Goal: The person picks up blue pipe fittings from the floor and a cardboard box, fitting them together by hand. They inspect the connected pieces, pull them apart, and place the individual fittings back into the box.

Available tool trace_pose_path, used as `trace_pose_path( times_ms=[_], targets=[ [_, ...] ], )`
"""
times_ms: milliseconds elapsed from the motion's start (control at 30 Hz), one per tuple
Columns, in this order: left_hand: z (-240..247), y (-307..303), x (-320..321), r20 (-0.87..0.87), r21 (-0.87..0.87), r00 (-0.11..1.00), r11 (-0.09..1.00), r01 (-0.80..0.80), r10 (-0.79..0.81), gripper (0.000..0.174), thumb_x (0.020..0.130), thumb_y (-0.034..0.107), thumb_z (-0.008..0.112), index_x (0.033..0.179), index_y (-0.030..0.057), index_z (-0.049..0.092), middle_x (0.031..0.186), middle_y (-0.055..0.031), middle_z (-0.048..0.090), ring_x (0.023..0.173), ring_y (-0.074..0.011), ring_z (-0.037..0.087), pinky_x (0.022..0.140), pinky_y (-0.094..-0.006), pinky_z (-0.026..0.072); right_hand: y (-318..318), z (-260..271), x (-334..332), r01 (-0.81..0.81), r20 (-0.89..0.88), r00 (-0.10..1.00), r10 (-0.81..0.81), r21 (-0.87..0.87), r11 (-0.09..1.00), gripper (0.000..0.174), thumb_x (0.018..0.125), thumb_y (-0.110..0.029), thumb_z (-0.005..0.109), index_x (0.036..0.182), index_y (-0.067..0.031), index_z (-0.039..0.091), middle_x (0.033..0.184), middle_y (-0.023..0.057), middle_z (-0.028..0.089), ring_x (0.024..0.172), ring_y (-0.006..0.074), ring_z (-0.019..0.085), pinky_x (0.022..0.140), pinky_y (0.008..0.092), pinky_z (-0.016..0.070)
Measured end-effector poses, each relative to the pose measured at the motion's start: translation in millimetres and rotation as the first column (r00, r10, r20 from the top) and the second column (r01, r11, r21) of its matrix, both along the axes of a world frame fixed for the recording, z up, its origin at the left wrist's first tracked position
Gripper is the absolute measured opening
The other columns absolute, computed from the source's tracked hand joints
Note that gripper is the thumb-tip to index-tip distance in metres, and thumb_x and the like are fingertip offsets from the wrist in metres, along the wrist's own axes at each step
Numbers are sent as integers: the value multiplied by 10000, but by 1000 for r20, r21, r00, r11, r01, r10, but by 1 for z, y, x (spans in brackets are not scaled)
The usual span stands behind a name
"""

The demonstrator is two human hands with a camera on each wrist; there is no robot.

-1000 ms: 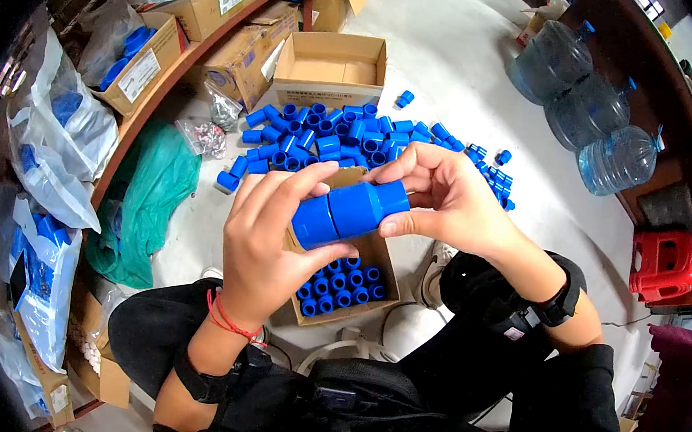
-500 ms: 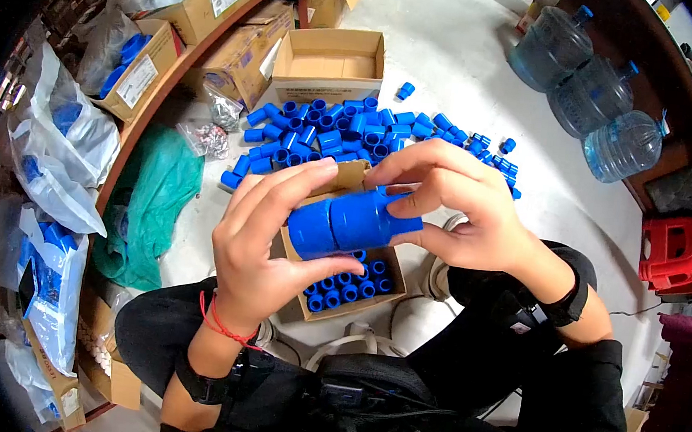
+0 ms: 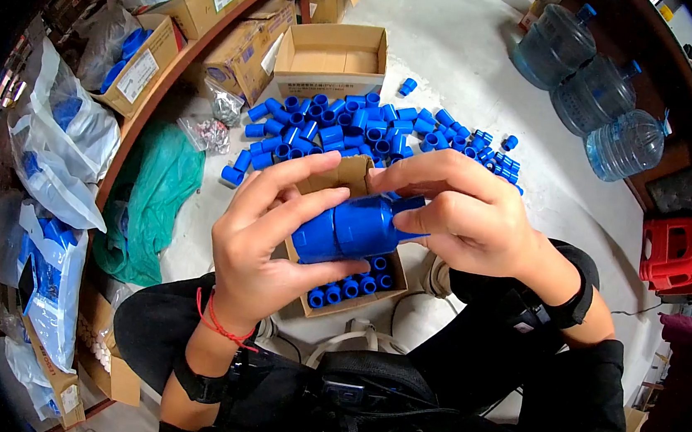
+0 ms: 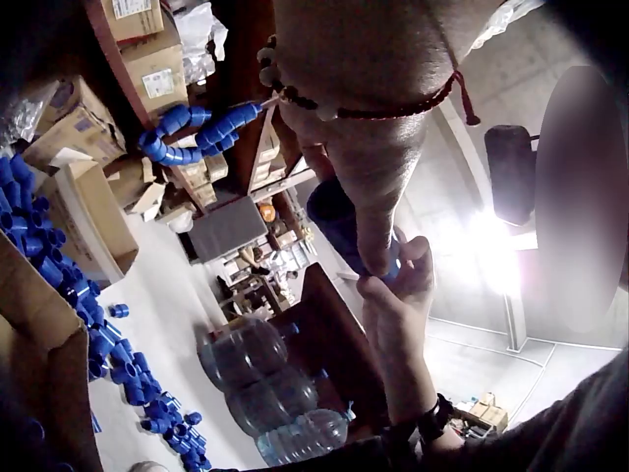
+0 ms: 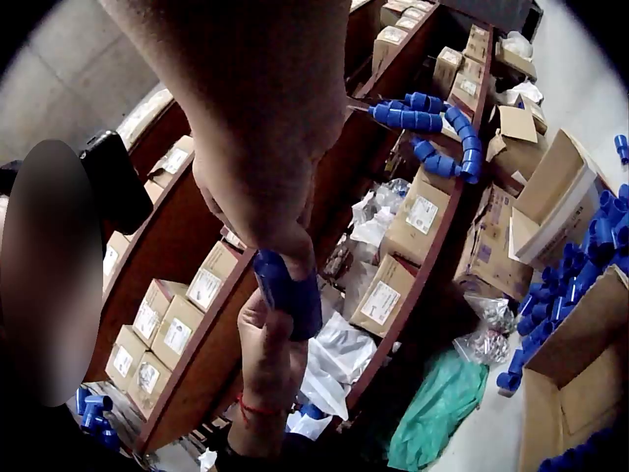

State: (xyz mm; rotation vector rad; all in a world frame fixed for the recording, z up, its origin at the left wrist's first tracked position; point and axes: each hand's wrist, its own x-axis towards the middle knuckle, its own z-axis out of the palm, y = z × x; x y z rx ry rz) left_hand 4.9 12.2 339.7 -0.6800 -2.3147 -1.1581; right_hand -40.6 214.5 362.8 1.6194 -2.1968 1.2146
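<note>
Both hands hold a blue plastic pipe fitting (image 3: 357, 230), wide at its left end and narrower at its right, with a dark seam line round the body. My left hand (image 3: 261, 237) grips the wide part, thumb below and fingers above. At the narrow end, my right hand (image 3: 479, 216) curls its fingers round it and hides part of it. Under the hands stands an open carton (image 3: 344, 176), where several small blue fittings (image 3: 351, 288) stand upright in rows. In the right wrist view the held fitting (image 5: 292, 297) lies between both hands.
A heap of loose blue fittings (image 3: 333, 131) covers the floor beyond the carton. Behind it stands an open cardboard box (image 3: 329, 85). Shelves with boxes and a green bag (image 3: 151, 206) line the left; water bottles (image 3: 599, 99) and a red stool (image 3: 674, 252) stand right.
The fitting has turned from slanting up to the right to nearly level. My right fingers have shifted and now curl further round its narrow end, while my left hand keeps its hold.
</note>
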Motion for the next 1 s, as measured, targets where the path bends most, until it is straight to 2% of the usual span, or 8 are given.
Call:
trace_pose_path(
  times_ms=[133, 167, 267, 300, 367, 533, 833, 1000],
  targets=[
    [3, 0, 2, 14, 17, 1000, 1000, -2, 2, 482, 417, 110, 776, 868, 45, 619, 1030, -103, 535, 648, -117, 472, 567, -211, 412, 5, 3, -5, -26, -20, 999, 28, 65, 998, 356, 608, -17, 681, 920, -23, 510, 1089, 171, 460, 1029, 281, 464, 808, 357, 447],
    [4, 1, 3, 7, 12, 1000, 1000, -6, 6, 480, 418, 99, 774, 868, 44, 619, 1035, -109, 530, 636, -108, 466, 563, -206, 411, 3, 2, -3, -46, 209, 976, 57, -55, 997, 501, 581, -70, 714, 1006, -34, 450, 1132, 167, 424, 1065, 281, 427, 841, 368, 413],
    [6, 4, 6, -16, 60, 1000, 998, -6, 7, 491, 411, 89, 780, 872, 42, 619, 1060, -130, 507, 653, -100, 466, 579, -199, 414, -1, -9, -4, -56, 757, 623, 199, -211, 976, 1097, 438, -301, 819, 1270, -78, 140, 1290, 144, 257, 1182, 277, 279, 958, 388, 259],
    [6, 5, 7, -33, 66, 999, 998, 11, -9, 493, 409, 90, 783, 872, 42, 619, 1066, -135, 500, 661, -102, 468, 585, -197, 416, -6, -11, 0, 4, 895, 333, 298, -318, 948, 1131, 428, -391, 804, 1280, -55, 140, 1289, 149, 259, 1190, 277, 272, 959, 382, 257],
    [7, 5, 8, -70, 77, 997, 996, 48, -43, 499, 406, 93, 788, 874, 43, 619, 1079, -145, 484, 676, -104, 474, 597, -194, 420, -3, -28, 0, -97, 870, 58, 489, -483, 870, 1001, 536, -331, 768, 1281, -41, 164, 1261, 146, 289, 1160, 242, 317, 957, 355, 260],
    [-1, 10, 16, -160, 19, 987, 1000, 7, -4, 588, 381, 223, 819, 917, 89, 616, 1102, -156, 457, 726, -128, 481, 577, -185, 406, -13, -30, 24, -60, 838, -204, 506, -526, 848, 962, 503, -367, 755, 1245, -4, 262, 1186, 120, 403, 1096, 211, 399, 934, 310, 287],
    [1, 15, 9, 56, 13, 977, 978, -206, 205, 621, 523, 222, 763, 1042, 21, 488, 1011, -137, 507, 904, -262, 511, 787, -326, 410, -18, -37, 8, 16, 876, -146, 460, -463, 886, 1008, 531, -419, 726, 1255, 37, 193, 1225, 161, 354, 1144, 236, 358, 962, 350, 267],
    [-30, 8, 0, 624, 490, 747, 860, -147, -228, 537, 704, 363, 629, 1075, 10, 466, 1002, -72, 512, 875, -161, 499, 776, -264, 385, -19, -48, 3, 50, 939, -7, 344, -343, 938, 768, 628, -301, 683, 1204, 34, 301, 1166, 135, 416, 1079, 204, 425, 928, 323, 331]
  ],
)
